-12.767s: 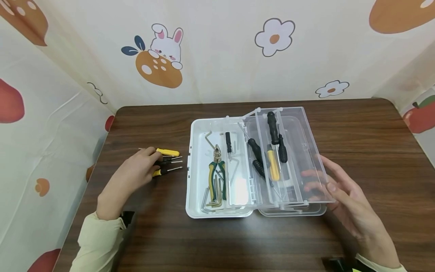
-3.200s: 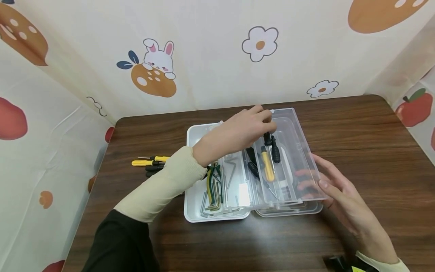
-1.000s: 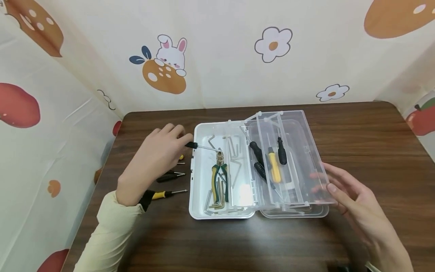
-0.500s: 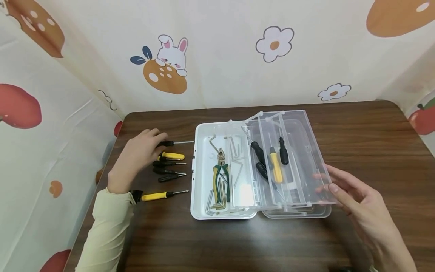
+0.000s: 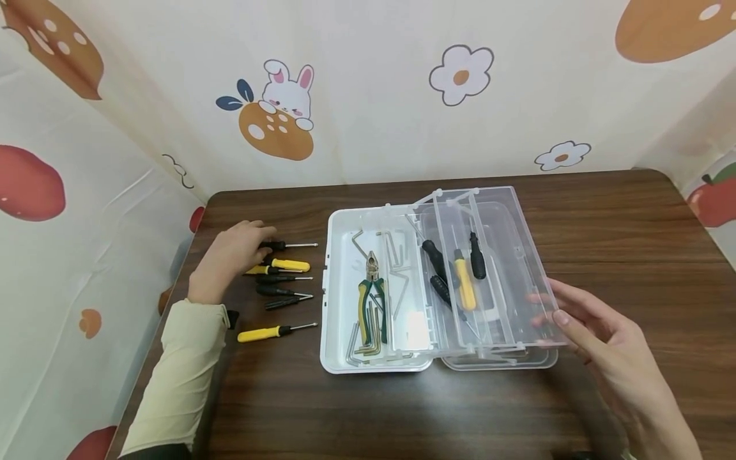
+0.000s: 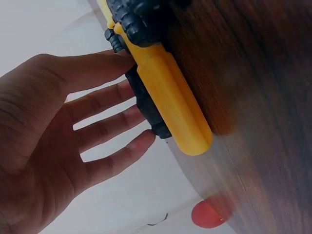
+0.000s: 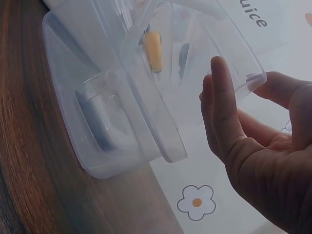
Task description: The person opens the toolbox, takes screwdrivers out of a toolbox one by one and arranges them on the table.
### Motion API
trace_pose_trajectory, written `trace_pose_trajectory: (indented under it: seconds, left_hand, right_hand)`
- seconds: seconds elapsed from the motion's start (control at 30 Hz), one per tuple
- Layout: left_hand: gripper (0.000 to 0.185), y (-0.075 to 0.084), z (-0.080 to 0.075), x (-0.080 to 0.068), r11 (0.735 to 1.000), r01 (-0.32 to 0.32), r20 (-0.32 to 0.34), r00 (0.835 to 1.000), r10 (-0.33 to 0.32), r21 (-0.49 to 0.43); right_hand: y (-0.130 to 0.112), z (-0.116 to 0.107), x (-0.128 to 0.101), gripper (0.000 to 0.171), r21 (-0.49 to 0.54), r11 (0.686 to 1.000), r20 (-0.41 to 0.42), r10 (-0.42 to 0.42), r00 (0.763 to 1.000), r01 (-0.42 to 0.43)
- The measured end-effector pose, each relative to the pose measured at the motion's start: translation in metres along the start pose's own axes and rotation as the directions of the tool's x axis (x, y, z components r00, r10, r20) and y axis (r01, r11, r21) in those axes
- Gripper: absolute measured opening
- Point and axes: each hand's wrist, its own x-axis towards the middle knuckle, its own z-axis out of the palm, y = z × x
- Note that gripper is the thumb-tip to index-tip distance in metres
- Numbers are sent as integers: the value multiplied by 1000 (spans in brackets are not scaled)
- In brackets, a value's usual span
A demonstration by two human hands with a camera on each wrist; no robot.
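My left hand holds a black-handled screwdriver by its handle, low over the table at the left, its shaft pointing right. In the left wrist view the thumb and fingertips are at a black handle, partly behind a yellow screwdriver handle. Below it in the head view lie several screwdrivers, among them a black one and a yellow one nearest me. My right hand pinches the right edge of a clear tray, thumb on top and fingers beneath. A yellow-handled screwdriver and a black one show in the tray.
The tray hangs on hinged arms over an opened white toolbox. Inside the box are green-and-yellow pliers and several hex keys. More black-handled screwdrivers show through the clear plastic. A patterned curtain stands behind the table.
The long black screwdriver left the tray in my left hand, which carried it to the left side of the table, above the other screwdrivers. My right hand stays at the tray's edge.
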Motion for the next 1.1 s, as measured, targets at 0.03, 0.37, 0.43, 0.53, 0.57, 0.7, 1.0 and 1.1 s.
trace_pose_trajectory:
  seconds: [0.03,0.37,0.43,0.53,0.57,0.7,1.0,1.1]
  left_hand:
    - [39,-1,0,2,1000,0,4,1000,0,-1]
    - [33,-3,1,13,1000,-26,-6,1000,26,11]
    - [32,-1,2,16,999,-37,-25,999,37,15]
    - [29,1,3,18,999,-43,-44,998,44,17]
    - [28,2,3,18,999,-46,-42,998,46,17]
    - [24,5,1,17,999,-50,-27,998,50,5]
    - [32,7,-2,9,999,-36,20,999,36,-19]
    - [34,14,-10,5,998,-57,-13,998,57,-14]
  right_hand:
    - [0,0,0,52,1,1000,-1,2,1000,-2]
    - [-1,-1,-2,53,-24,1000,11,-8,1000,8]
    - [-1,-1,-3,53,-33,999,11,-8,1000,8]
    - [-1,-1,-3,52,-50,999,5,-9,1000,10]
    - [-1,-1,-3,52,-53,999,3,-9,1000,9]
    - [-1,0,-3,52,-56,998,1,-9,1000,9]
    - [0,-1,-2,53,-29,1000,15,-6,1000,6]
    - [-2,-2,-2,53,-50,999,15,-3,1000,4]
